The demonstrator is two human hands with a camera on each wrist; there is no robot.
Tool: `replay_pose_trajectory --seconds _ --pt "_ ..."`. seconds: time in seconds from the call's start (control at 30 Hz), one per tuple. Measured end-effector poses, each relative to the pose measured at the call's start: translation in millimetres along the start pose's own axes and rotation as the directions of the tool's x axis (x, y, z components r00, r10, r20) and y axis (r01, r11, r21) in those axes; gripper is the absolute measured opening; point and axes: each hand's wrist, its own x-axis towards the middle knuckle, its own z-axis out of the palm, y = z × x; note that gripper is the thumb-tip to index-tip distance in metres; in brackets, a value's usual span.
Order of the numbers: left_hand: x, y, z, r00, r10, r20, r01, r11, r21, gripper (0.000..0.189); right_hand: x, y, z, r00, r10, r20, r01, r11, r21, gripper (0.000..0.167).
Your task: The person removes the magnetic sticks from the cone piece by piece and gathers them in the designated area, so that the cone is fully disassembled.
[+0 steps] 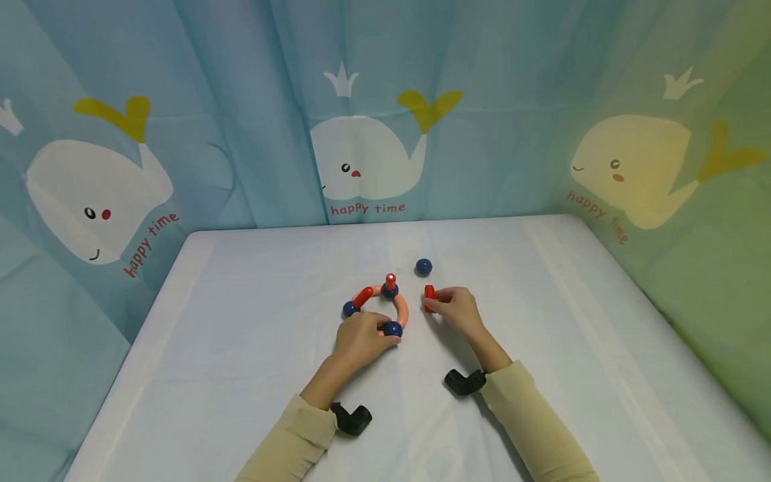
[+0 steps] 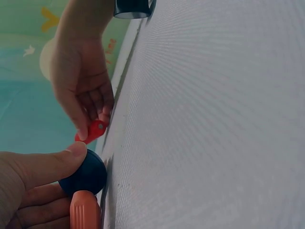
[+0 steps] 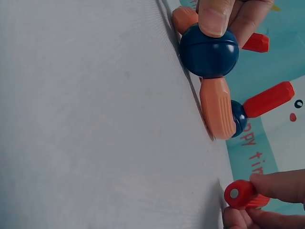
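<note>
A ring of curved orange rods (image 1: 401, 309) joined by blue balls lies on the white table. My left hand (image 1: 361, 337) grips the near blue ball (image 3: 209, 51) of this ring between thumb and fingers. From two other balls rise red rods, one upright (image 1: 391, 281) at the back and one tilted (image 1: 363, 296) at the left. To the right of the ring, my right hand (image 1: 460, 309) pinches another red rod (image 1: 429, 292), held apart from the ring. A silvery round spot shows on this rod's end in the right wrist view. The left hand hides part of the ring.
A loose blue ball (image 1: 424, 267) sits on the table beyond the right hand. Black devices (image 1: 465, 382) are worn at both wrists. Behind the table (image 1: 253, 288) hangs a blue-green curtain (image 1: 265, 134) printed with whales.
</note>
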Motion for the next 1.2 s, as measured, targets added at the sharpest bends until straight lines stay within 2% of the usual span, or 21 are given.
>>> replay_pose_trajectory --seconds 0.23,0.43,0.93,1.03,1.07,1.13,1.2 --pt "-1.1 0.0 -0.7 1.0 0.003 -0.009 -0.003 1.0 0.009 0.034 -1.3 -2 0 0.999 -0.023 -0.04 0.02 0.997 -0.072 0.03" --pt "-1.5 0.0 -0.9 1.0 0.008 -0.012 -0.008 1.0 0.01 0.033 1.0 -3 2 0.999 -0.005 -0.05 -0.002 0.992 -0.123 0.027" --pt "-0.9 -0.6 -0.4 1.0 0.015 -0.005 -0.015 1.0 0.019 0.036 -2.1 -7 0 0.998 0.049 -0.039 -0.054 0.988 -0.142 0.036" --pt "-0.7 -4.7 -2.6 0.999 0.048 0.0 -0.048 0.999 0.021 0.042 -3.2 -5 -3 0.998 0.044 -0.046 -0.05 0.99 -0.135 0.041" --pt "-0.5 -6.6 -4.3 0.997 0.076 -0.001 -0.076 0.997 0.019 0.044 -3.4 -5 -4 0.998 0.046 -0.051 -0.052 0.99 -0.13 0.042" --pt "-0.7 -10.4 -10.2 0.989 0.149 -0.018 -0.15 0.989 -0.005 0.046 -3.6 -3 -7 0.997 0.045 -0.06 -0.052 0.991 -0.125 0.044" --pt "-0.4 -15.1 -17.5 0.97 0.235 -0.064 -0.239 0.969 -0.064 0.043 -3.9 -2 -9 0.997 0.048 -0.068 -0.055 0.992 -0.114 0.045"
